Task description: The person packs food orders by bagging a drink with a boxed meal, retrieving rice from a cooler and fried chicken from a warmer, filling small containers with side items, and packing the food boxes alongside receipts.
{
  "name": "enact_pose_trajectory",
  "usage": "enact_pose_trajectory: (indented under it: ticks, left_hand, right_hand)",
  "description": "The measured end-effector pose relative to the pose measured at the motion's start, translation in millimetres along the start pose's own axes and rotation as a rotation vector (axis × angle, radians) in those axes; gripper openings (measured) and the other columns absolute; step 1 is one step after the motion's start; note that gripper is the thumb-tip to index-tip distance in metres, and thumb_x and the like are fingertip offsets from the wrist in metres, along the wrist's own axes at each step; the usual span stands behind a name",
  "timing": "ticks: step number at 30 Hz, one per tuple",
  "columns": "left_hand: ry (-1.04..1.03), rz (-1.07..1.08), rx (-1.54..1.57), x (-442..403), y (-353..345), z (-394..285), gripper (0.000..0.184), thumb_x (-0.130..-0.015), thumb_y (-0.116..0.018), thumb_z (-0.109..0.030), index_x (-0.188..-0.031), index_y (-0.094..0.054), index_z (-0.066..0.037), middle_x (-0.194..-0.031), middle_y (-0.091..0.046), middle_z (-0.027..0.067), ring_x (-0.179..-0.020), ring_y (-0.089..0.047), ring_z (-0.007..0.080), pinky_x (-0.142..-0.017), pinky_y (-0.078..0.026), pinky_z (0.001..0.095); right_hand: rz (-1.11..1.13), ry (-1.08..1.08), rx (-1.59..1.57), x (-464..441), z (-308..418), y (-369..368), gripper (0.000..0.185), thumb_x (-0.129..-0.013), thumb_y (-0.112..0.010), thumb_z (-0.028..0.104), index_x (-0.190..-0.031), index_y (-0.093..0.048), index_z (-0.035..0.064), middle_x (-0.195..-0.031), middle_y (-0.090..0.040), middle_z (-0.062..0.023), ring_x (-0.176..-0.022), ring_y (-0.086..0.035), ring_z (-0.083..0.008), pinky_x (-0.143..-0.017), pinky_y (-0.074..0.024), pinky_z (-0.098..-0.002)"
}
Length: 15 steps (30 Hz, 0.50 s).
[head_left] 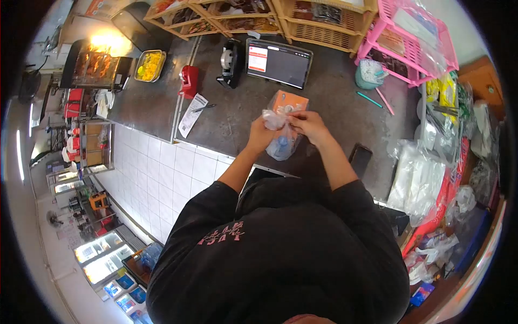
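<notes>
A clear plastic bag (283,147) stands on the dark counter close to my body, with something bluish inside that I cannot make out. My left hand (263,132) grips the bunched top of the bag, its fingers closed. From the other side, my right hand (309,127) pinches the bag's gathered neck near the left fingers. Just behind the bag is an orange box (291,101), partly covered by the plastic and my hands. A printed paper slip (190,117) with a pen (205,107) on it lies to the left.
A tablet (278,62) stands behind the box, beside a black device (230,62) and a red tape dispenser (189,81). A phone (360,159) lies right of my forearm. Plastic bags (414,178) lie farther right. At far left is a lit grill (97,65).
</notes>
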State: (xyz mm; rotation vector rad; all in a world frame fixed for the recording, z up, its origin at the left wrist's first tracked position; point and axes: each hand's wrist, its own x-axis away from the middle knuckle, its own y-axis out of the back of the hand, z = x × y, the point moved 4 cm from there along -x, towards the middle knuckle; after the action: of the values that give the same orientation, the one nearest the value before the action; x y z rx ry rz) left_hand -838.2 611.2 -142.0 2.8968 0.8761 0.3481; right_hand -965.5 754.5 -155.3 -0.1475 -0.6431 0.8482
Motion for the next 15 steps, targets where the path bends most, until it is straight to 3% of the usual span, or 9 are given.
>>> enact_pose_trajectory:
  ticks: [1, 5, 7, 9, 11, 12, 14, 15]
  left_hand:
    - [-0.151, 0.069, -0.236, -5, 2, -6, 0.024, -0.086, -0.076, -0.006, -0.107, -0.068, 0.001, -0.099, -0.072, 0.0061, -0.09, -0.07, 0.0153, -0.081, -0.057, 0.0305]
    - [-0.165, 0.13, -0.273, -15, 7, -30, 0.03, -0.08, -0.08, -0.014, -0.106, -0.071, -0.003, -0.092, -0.076, 0.0115, -0.09, -0.073, 0.0184, -0.077, -0.056, 0.0332]
    - [0.057, 0.069, -0.117, -19, 8, -20, 0.031, -0.081, -0.078, -0.015, -0.108, -0.07, -0.003, -0.095, -0.076, 0.0126, -0.089, -0.073, 0.0206, -0.077, -0.056, 0.0351]
    - [0.061, 0.063, -0.084, -27, 5, 16, 0.031, -0.08, -0.079, -0.015, -0.108, -0.07, -0.004, -0.094, -0.076, 0.0122, -0.09, -0.073, 0.0204, -0.078, -0.056, 0.0348]
    - [0.072, 0.065, -0.047, -26, 2, 24, 0.032, -0.08, -0.08, -0.014, -0.108, -0.07, -0.004, -0.094, -0.075, 0.0117, -0.09, -0.073, 0.0202, -0.079, -0.056, 0.0345]
    - [0.045, 0.062, -0.184, -24, 1, 11, 0.033, -0.079, -0.081, -0.014, -0.108, -0.07, -0.004, -0.097, -0.075, 0.0119, -0.09, -0.073, 0.0208, -0.079, -0.056, 0.0347]
    - [0.011, 0.064, -0.317, -27, 21, -5, 0.034, -0.078, -0.082, -0.015, -0.108, -0.07, -0.004, -0.1, -0.075, 0.0121, -0.09, -0.073, 0.0214, -0.079, -0.057, 0.0349]
    - [-0.059, 0.125, -0.232, -32, 37, -10, 0.033, -0.079, -0.082, -0.018, -0.106, -0.071, -0.004, -0.102, -0.074, 0.0133, -0.092, -0.073, 0.0231, -0.08, -0.056, 0.0359]
  right_hand:
    - [0.06, -0.044, -0.007, -1, 1, 4, 0.021, -0.095, -0.069, 0.012, -0.113, -0.067, 0.0018, -0.103, -0.069, -0.0068, -0.091, -0.067, -0.0144, -0.082, -0.0563, -0.0281]
    - [0.147, -0.116, -0.003, 9, 10, -1, 0.015, -0.097, -0.066, 0.01, -0.109, -0.062, 0.0024, -0.103, -0.064, -0.0048, -0.092, -0.066, -0.0158, -0.08, -0.0585, -0.0298]
    - [0.127, -0.1, 0.024, 26, -3, -13, 0.012, -0.098, -0.064, 0.01, -0.107, -0.061, 0.0033, -0.102, -0.063, -0.0041, -0.093, -0.065, -0.0152, -0.083, -0.0587, -0.0312]
    - [0.093, -0.072, 0.052, 39, -10, -22, 0.009, -0.099, -0.063, 0.01, -0.106, -0.061, 0.0041, -0.1, -0.061, -0.0034, -0.093, -0.064, -0.0147, -0.085, -0.059, -0.0325]
    - [0.012, 0.173, 0.353, 53, -7, -27, 0.003, -0.098, -0.061, 0.007, -0.1, -0.06, 0.0044, -0.096, -0.058, -0.0024, -0.09, -0.062, -0.0146, -0.077, -0.0567, -0.0312]
    - [-0.031, 0.296, 0.506, 59, 2, -36, 0.001, -0.097, -0.06, 0.005, -0.097, -0.059, 0.0046, -0.094, -0.056, -0.0019, -0.088, -0.061, -0.0145, -0.072, -0.0556, -0.0306]
    - [-0.062, 0.334, 0.579, 68, 24, -55, 0.002, -0.094, -0.062, 0.004, -0.096, -0.063, 0.0044, -0.093, -0.057, -0.0037, -0.085, -0.059, -0.015, -0.07, -0.05, -0.0306]
    - [-0.273, 0.588, 0.874, 76, 45, -68, 0.004, -0.094, -0.063, 0.006, -0.097, -0.065, 0.005, -0.093, -0.057, -0.0042, -0.084, -0.057, -0.0147, -0.071, -0.0481, -0.0298]
